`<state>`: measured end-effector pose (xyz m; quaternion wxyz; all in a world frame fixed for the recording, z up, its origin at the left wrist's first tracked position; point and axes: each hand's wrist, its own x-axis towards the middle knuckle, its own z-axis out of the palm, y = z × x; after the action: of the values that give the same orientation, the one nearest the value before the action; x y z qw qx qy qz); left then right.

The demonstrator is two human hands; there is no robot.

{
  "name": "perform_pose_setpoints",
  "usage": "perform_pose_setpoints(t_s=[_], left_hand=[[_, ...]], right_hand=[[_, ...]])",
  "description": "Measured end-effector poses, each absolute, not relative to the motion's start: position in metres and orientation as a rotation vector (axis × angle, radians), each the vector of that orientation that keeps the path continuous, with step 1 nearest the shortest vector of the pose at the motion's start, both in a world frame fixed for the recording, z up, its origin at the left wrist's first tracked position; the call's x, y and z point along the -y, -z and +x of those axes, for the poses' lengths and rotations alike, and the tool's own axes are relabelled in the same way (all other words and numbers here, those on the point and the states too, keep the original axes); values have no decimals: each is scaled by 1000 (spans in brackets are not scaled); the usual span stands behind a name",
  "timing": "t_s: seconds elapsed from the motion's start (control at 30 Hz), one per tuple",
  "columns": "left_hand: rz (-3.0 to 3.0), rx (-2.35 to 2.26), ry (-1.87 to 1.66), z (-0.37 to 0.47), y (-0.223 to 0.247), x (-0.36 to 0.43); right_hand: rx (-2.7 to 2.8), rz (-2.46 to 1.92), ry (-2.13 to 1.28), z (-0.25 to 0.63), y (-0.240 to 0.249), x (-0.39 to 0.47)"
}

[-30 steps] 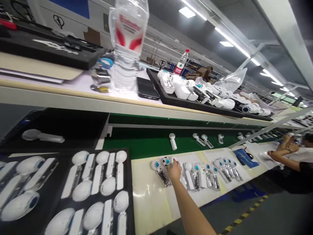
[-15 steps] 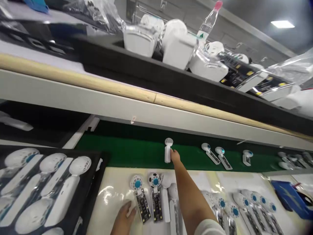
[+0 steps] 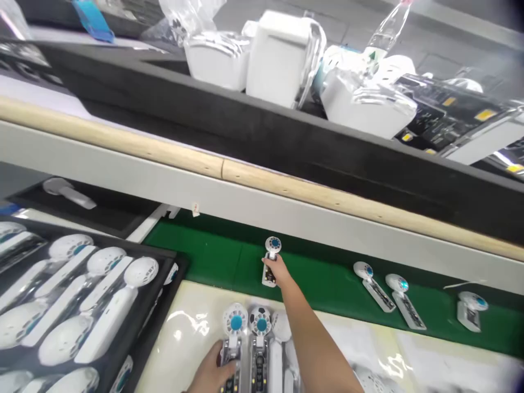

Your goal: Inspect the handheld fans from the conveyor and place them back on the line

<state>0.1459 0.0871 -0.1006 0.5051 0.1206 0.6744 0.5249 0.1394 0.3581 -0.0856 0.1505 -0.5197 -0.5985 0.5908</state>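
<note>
We are clasping one fan [image 3: 273, 244] in our right hand [image 3: 278, 269], a second fan [image 3: 236, 320] in our left hand [image 3: 210, 373], perhaps risking bumping its neighbour [image 3: 260, 321] by swinging sideways.

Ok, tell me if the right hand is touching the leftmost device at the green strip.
Touching: the head view shows the right hand closed around the white device, just below its round head.

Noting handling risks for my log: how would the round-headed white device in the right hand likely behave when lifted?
The white device is probably stiff: its casing looks like hard plastic. It may be light, as the right hand alone grips it. Dark inner parts show below its head, suggesting some fragility there.
</note>
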Motion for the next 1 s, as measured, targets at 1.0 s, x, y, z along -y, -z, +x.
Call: perform_pose_setpoints(t_s=[1.0], left_hand=[[-297,-812,-1506,32,-133,172]], right_hand=[[972,-684,-2792,156,-150,43]])
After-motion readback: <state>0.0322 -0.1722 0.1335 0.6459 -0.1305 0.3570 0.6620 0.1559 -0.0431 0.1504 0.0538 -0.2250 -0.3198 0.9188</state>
